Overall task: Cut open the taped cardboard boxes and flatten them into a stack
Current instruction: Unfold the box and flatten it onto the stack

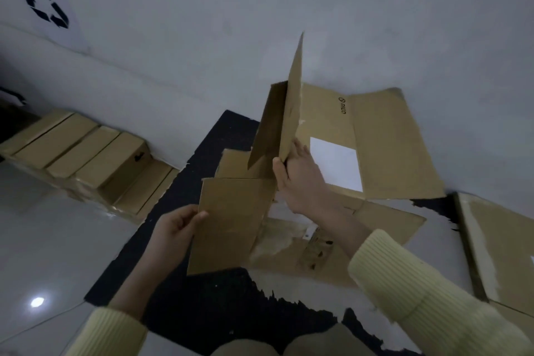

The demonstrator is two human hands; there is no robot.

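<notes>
I hold an opened brown cardboard box (231, 220) above a black mat. My left hand (176, 225) pinches the left edge of its near panel. My right hand (300, 179) grips the lower edge of its upright panel (289, 113), which stands tall in the middle. Behind it a flattened box (390, 136) with a white label leans against the wall. More flattened cardboard (375, 228) lies under my right forearm.
Several closed cardboard boxes (86, 150) stand in a row along the wall at left. Another flat cardboard piece (500, 246) lies at the right edge. The black mat (185, 240) covers the glossy tiled floor (43, 240). A recycling symbol (43, 0) marks the wall.
</notes>
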